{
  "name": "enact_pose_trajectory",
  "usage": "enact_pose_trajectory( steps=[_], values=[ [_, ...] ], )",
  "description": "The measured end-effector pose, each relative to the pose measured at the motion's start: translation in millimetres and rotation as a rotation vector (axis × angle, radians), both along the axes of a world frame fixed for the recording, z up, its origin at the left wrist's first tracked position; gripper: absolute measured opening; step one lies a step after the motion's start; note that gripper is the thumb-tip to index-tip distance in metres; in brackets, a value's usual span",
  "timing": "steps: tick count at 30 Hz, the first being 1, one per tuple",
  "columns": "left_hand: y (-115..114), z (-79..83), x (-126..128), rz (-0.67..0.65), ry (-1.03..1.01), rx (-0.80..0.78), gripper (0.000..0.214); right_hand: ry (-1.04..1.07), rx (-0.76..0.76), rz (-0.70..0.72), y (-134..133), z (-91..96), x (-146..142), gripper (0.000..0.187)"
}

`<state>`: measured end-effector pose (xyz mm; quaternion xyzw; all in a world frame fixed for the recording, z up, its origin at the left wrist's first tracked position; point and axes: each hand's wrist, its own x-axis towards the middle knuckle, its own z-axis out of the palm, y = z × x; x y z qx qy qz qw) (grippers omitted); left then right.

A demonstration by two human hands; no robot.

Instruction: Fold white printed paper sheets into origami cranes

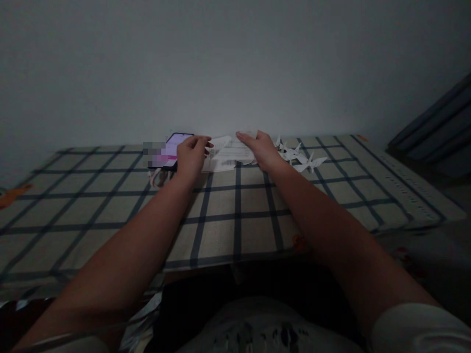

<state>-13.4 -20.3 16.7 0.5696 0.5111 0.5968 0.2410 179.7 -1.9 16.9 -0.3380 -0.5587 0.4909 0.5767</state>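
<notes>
My right hand (261,148) grips a thin white sheet of paper (243,151) by its right side, thumb on top. Faint printed lines show on the sheet, which is partly blurred. My left hand (192,154) is closed, its fingers bent together near the left end of the printed papers (220,165). What those fingers hold, if anything, is too dim to make out. Just left of that hand, a lit phone (180,139) lies partly covered by it. Several folded white paper cranes (311,161) rest to the right of my right hand.
A checked cloth (221,220) covers the table, which meets a plain wall (235,63) at the back. A pale looped cable (156,179) lies below the phone. Dark folded fabric (437,127) stands at the far right. The table's front edge is close to my body.
</notes>
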Motion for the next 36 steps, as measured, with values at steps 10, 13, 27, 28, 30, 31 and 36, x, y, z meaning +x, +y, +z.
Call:
enact_pose_trajectory(
  steps=[10, 13, 27, 28, 30, 31, 36],
  values=[
    [-10.1, -0.3, 6.3, -0.227, 0.221, -0.036, 0.029, -0.112, -0.058, 0.182, -1.3, -7.1, -1.8, 0.033],
    [-4.1, -0.7, 5.3, -0.107, 0.119, -0.011, 0.025, -0.117, -0.053, 0.2, -0.2, -5.5, -0.6, 0.035],
    [-4.5, -7.8, 8.3, -0.281, -0.041, -0.097, 0.038, -0.304, 0.079, 0.102, -1.4, -3.6, -1.5, 0.033],
    [-7.5, -6.4, 9.9, -0.33, -0.032, -0.123, 0.042, -0.302, 0.088, 0.114, -2.7, -3.3, -2.0, 0.034],
    [-10.8, -4.6, 12.0, -0.383, -0.003, -0.142, 0.048, -0.31, 0.093, 0.127, -5.6, -2.3, -3.1, 0.036],
    [-11.3, -4.1, 12.3, -0.386, -0.005, -0.136, 0.05, -0.315, 0.087, 0.127, -6.9, -1.6, -3.6, 0.036],
    [-12.0, -2.2, 11.4, -0.388, -0.116, -0.111, 0.062, -0.306, 0.056, 0.129, -10.1, 1.8, -5.0, 0.034]
  ],
)
